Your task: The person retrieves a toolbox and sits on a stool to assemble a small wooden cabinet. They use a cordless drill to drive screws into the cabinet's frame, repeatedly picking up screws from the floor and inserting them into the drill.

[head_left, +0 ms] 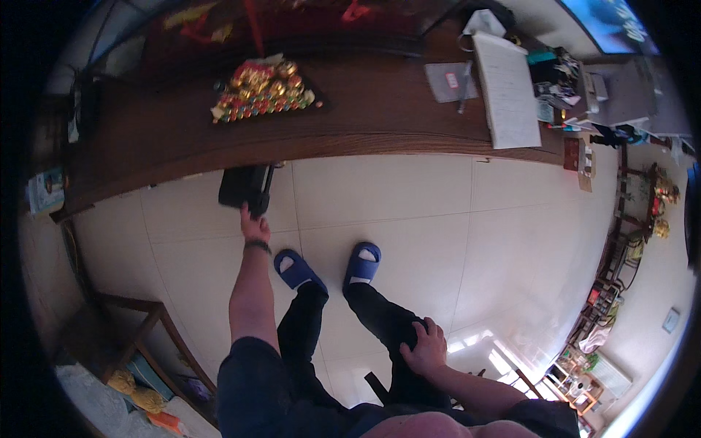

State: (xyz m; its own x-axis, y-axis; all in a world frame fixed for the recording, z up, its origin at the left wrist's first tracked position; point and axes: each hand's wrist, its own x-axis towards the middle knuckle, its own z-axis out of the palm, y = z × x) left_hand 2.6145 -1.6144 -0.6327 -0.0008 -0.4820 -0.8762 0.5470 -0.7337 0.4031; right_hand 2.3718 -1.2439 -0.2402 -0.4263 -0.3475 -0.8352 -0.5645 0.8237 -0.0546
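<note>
Head view: left hand (pixel 255 227) grip closed on black box (pixel 244 186), fingers hidden; right hand (pixel 425 345) flat, open on thigh (pixel 391 325).

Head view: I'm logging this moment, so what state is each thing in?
Left hand: stretched forward, fingers gripping the black box.
Black box: held at the table edge, just above the floor.
Right hand: resting on the right thigh, holding nothing.
Table: loaded, with things on top.
Tray of sweets: full, on the table.
Notepad: lying flat on the table.
Slippers: worn, flat on the floor.
</note>
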